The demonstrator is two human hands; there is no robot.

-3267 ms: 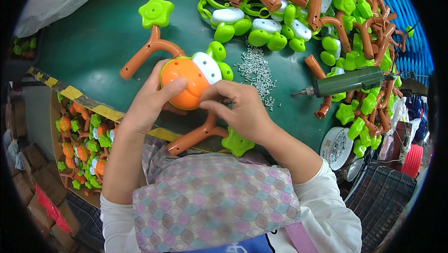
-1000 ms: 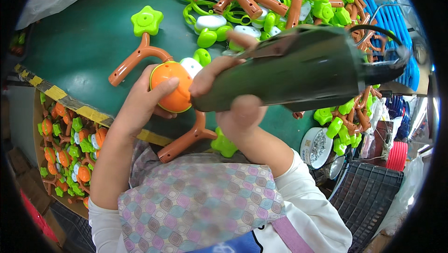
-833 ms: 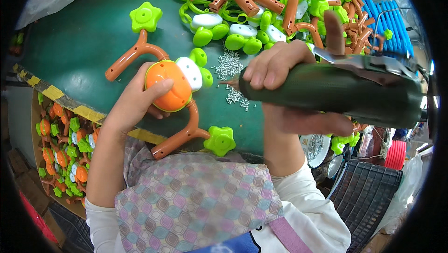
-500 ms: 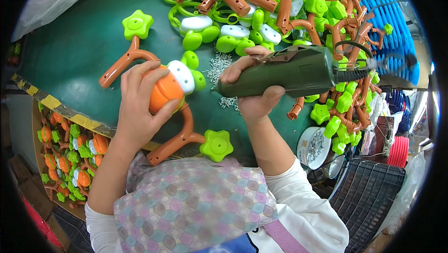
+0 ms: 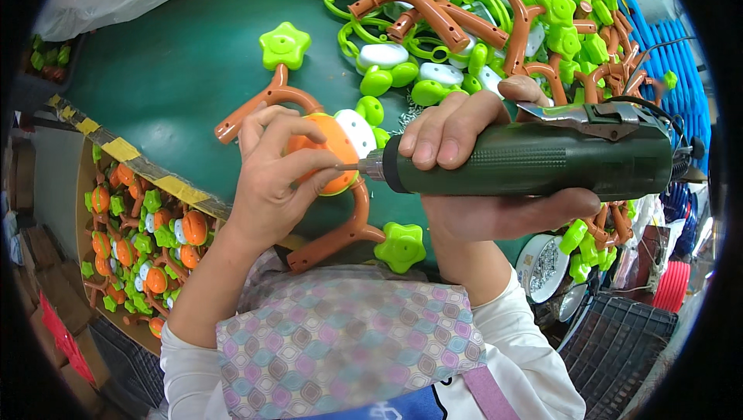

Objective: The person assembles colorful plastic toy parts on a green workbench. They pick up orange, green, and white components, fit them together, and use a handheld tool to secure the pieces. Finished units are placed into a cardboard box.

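Note:
My right hand [image 5: 464, 149] grips a dark green electric screwdriver [image 5: 534, 149], held level with its bit pointing left. My left hand [image 5: 282, 161] is closed in a pinch at the bit's tip; whatever the thumb and index finger hold is too small to make out. Behind these fingers sits a plastic toy body of orange shell [image 5: 337, 140], with a white piece [image 5: 356, 132] and green ovals [image 5: 371, 110] on its right. Forked brown tubes extend from it, an upper one [image 5: 267, 102] with a green star [image 5: 284, 46] and a lower one [image 5: 340, 238] with another green star [image 5: 401, 247].
Loose green, white and brown parts [image 5: 433, 17] heap across the table's far right. Small screws [image 5: 410, 114] lie beyond the screwdriver, more in a white tub [image 5: 539, 269]. A box of assembled toys [image 5: 143, 246] stands left, below the yellow-striped table edge [image 5: 120, 149].
The screwdriver has turned and come left, its bit now at my left fingers. My left hand has gone from spreading over the orange shell to a pinch. The view has shifted.

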